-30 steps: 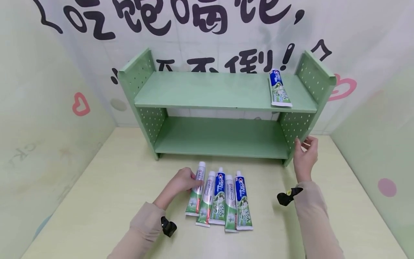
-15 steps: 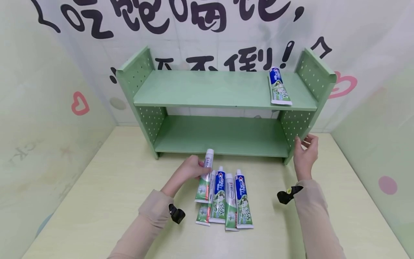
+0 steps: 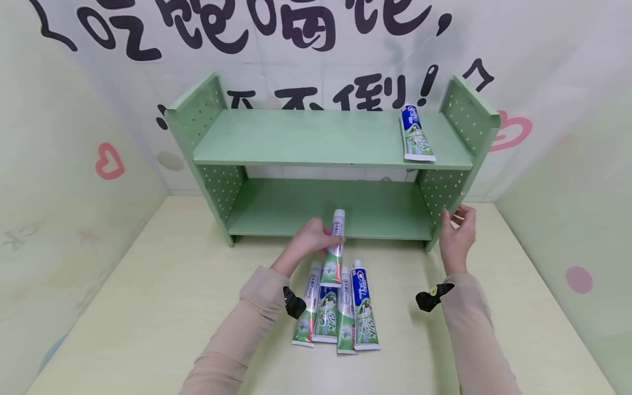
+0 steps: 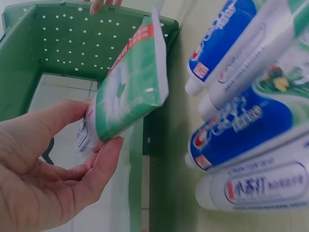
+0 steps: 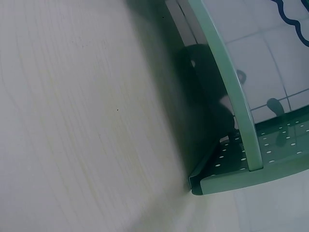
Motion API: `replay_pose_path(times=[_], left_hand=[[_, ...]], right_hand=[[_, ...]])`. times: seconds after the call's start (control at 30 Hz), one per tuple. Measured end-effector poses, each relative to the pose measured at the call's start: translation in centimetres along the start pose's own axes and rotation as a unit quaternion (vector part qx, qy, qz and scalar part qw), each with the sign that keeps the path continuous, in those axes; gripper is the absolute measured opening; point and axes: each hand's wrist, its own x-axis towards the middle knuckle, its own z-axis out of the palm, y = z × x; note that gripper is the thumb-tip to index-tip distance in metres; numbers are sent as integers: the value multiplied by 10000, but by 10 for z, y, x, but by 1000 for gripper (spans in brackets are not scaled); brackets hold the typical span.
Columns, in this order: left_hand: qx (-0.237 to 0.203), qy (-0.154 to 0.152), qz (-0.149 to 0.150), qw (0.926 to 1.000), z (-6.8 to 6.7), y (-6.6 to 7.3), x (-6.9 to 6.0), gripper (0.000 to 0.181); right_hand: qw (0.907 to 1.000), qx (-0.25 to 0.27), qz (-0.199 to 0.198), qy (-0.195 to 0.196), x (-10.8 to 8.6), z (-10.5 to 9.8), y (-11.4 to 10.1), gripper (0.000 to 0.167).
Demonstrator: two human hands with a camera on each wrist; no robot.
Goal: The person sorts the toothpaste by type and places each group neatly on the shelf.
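My left hand point(image 3: 311, 238) pinches a white-and-green toothpaste tube point(image 3: 333, 269) between thumb and fingers. The tube is raised, cap end toward the lower board of the green shelf rack point(image 3: 326, 203). In the left wrist view the crimped end of that tube point(image 4: 133, 84) points up; its cap is out of sight. Under it several toothpaste tubes point(image 3: 364, 307) lie side by side on the table, some blue-and-green, some white-and-green. My right hand point(image 3: 456, 241) grips the rack's right side panel, thumb on the inner side, fingers on the outer side. No hand shows in the right wrist view.
On the upper board point(image 3: 296, 137), toward the right, lies a blue-and-green toothpaste tube point(image 3: 416, 134). The rack stands on a pale wooden table point(image 3: 163, 307). Printed walls point(image 3: 69, 164) enclose the back and both sides.
My left hand has lifted the white-and-green toothpaste tube from the left end of the row and carried it right and toward the rack. The right hand keeps its hold on the side panel.
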Motion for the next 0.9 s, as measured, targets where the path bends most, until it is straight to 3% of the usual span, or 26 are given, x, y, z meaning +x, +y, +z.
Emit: replay_pose_path(times=[0.3, 0.5, 0.7, 0.9], left_hand=[[-61, -60, 190, 9998, 10, 30, 30, 34], [-268, -140, 205, 9993, 23, 40, 47, 35], [-221, -92, 289, 9993, 33, 52, 57, 40], [-451, -108, 255, 9986, 39, 65, 67, 44]], right_hand=[[10000, -14, -78, 29, 1, 3, 2, 31], [9999, 31, -138, 7, -1, 6, 5, 30], [9997, 66, -210, 53, 0, 5, 7, 29], [9996, 113, -240, 113, 4, 3, 5, 29]])
